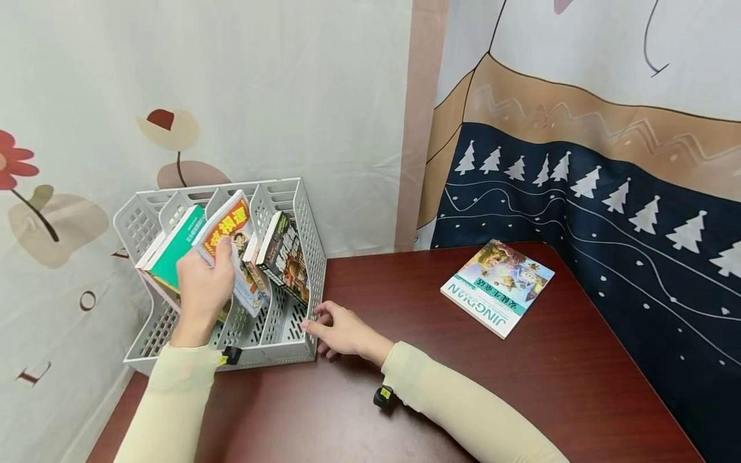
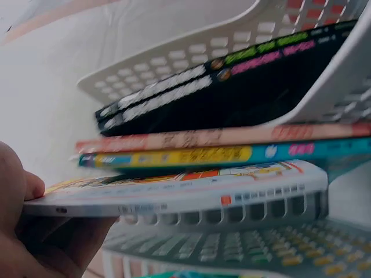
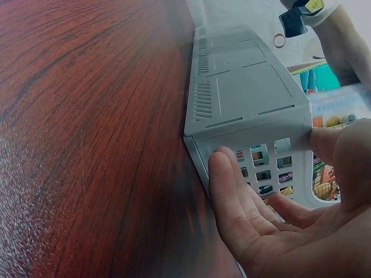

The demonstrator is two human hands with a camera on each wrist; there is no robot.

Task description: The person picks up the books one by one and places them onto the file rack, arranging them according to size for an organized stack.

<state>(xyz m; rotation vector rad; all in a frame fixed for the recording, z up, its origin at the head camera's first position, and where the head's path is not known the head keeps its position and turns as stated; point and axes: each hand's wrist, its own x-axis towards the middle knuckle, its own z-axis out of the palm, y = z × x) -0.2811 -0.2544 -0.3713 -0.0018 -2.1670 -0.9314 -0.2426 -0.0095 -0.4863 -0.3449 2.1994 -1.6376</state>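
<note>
A grey plastic file rack [image 1: 272,354] with perforated dividers stands at the table's left, against the curtain. My left hand [image 1: 205,283] grips a thin book with a red and yellow cover [image 1: 233,224] by its edge, thumb on the cover. In the left wrist view this book [image 2: 174,200] slants among the dividers, below other book spines. Black comic books [image 1: 287,257] lean in the rightmost slot; green-covered books [image 1: 178,243] lean left of my left hand. My right hand [image 1: 346,331] holds the rack's right front corner, thumb at the rim, fingers along the outer side wall [image 3: 264,156].
A picture book [image 1: 498,286] lies flat on the dark red wooden table [image 1: 399,283], to the right of the rack. Behind hangs a pale flowered curtain [image 1: 324,116], and a navy curtain with white trees [image 1: 608,212] borders the right side.
</note>
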